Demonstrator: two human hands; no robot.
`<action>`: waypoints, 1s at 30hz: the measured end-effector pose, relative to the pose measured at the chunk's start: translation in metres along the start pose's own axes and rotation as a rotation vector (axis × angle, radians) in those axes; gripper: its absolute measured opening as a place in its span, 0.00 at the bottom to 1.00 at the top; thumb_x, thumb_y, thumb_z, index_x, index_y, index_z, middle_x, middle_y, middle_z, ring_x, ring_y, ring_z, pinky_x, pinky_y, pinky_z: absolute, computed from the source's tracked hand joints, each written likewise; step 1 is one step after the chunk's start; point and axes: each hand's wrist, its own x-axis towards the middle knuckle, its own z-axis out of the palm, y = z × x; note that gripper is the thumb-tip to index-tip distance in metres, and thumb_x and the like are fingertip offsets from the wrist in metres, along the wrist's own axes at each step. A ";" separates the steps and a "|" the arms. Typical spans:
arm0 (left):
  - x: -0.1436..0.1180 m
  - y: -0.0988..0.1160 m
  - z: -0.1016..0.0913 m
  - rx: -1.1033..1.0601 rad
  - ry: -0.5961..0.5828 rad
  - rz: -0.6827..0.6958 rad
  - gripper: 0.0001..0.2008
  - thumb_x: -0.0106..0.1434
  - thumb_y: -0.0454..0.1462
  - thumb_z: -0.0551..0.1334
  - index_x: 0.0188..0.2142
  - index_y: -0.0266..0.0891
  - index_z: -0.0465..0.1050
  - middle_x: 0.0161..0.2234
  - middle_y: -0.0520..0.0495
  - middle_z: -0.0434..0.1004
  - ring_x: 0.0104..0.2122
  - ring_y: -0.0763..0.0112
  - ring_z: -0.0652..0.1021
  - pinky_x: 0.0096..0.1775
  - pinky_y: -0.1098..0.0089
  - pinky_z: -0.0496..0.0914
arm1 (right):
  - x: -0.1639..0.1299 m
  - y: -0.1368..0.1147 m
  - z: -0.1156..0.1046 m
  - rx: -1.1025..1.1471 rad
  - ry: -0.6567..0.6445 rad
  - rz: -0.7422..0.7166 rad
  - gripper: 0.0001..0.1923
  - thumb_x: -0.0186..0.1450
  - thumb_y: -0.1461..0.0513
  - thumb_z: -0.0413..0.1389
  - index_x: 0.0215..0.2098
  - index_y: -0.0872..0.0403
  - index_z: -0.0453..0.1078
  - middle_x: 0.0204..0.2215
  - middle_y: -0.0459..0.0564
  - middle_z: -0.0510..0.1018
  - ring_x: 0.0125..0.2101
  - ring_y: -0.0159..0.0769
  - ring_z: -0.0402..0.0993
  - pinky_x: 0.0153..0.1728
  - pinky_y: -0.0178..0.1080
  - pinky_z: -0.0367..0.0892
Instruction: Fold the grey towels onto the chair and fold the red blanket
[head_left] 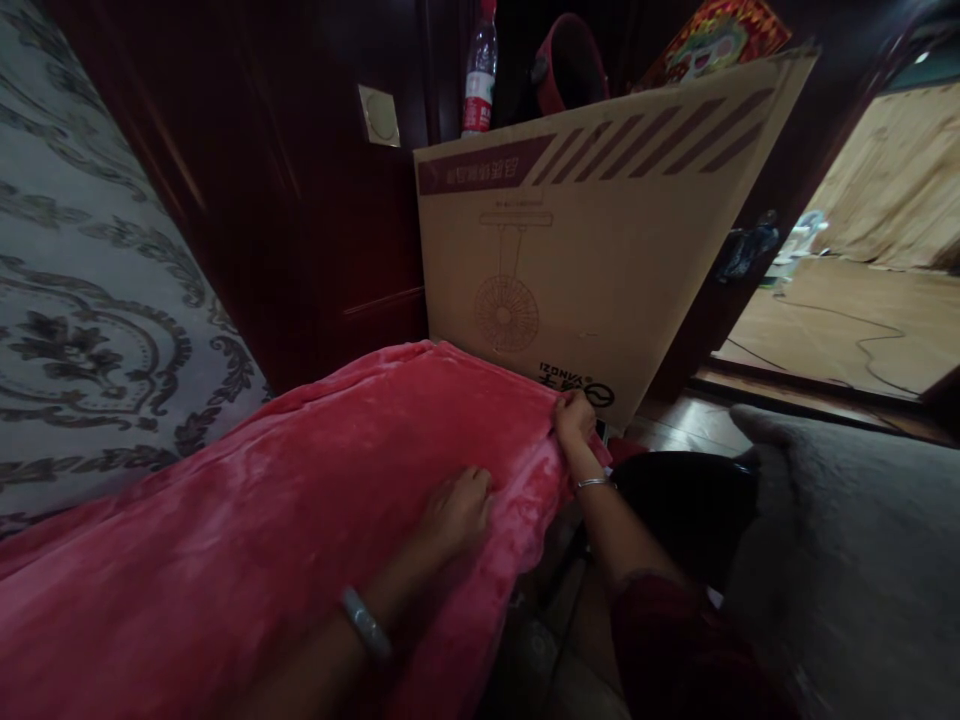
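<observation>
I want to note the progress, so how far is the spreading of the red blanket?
Most of the red plush blanket already lies flat. The left hand presses it down near the edge while the right hand grips the far corner by the brown cardboard fan box. That corner and the hanging edge remain unsmoothed.

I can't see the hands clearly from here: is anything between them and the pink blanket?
Nothing visible. The left hand lies flat on the pink blanket, and the right hand pinches its far corner by the cardboard box, which stands just behind that edge.
</observation>
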 end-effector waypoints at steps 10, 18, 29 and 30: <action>-0.010 -0.055 -0.042 0.218 0.187 -0.104 0.19 0.68 0.37 0.54 0.55 0.38 0.72 0.62 0.36 0.67 0.61 0.52 0.66 0.63 0.50 0.57 | -0.010 0.001 -0.001 0.033 0.074 -0.089 0.19 0.68 0.61 0.51 0.54 0.60 0.72 0.47 0.63 0.76 0.50 0.50 0.71 0.47 0.45 0.64; -0.050 -0.156 -0.112 0.459 0.176 -0.534 0.23 0.70 0.38 0.46 0.56 0.29 0.68 0.59 0.30 0.70 0.58 0.50 0.72 0.58 0.50 0.63 | -0.021 -0.044 0.012 0.069 0.078 -0.505 0.21 0.67 0.65 0.48 0.55 0.58 0.72 0.54 0.60 0.73 0.54 0.48 0.64 0.55 0.47 0.60; -0.140 -0.247 -0.159 0.589 0.126 -0.717 0.27 0.69 0.42 0.39 0.41 0.34 0.75 0.45 0.32 0.80 0.46 0.53 0.79 0.50 0.58 0.68 | 0.020 -0.157 0.096 0.002 -0.239 -0.591 0.23 0.67 0.65 0.55 0.59 0.57 0.71 0.51 0.59 0.79 0.54 0.44 0.73 0.54 0.39 0.65; -0.146 -0.253 -0.162 0.597 0.135 -0.725 0.27 0.68 0.42 0.39 0.40 0.33 0.75 0.45 0.32 0.80 0.46 0.51 0.79 0.51 0.57 0.68 | 0.024 -0.163 0.104 -0.005 -0.259 -0.586 0.23 0.67 0.65 0.55 0.60 0.57 0.70 0.51 0.59 0.79 0.54 0.44 0.73 0.53 0.38 0.65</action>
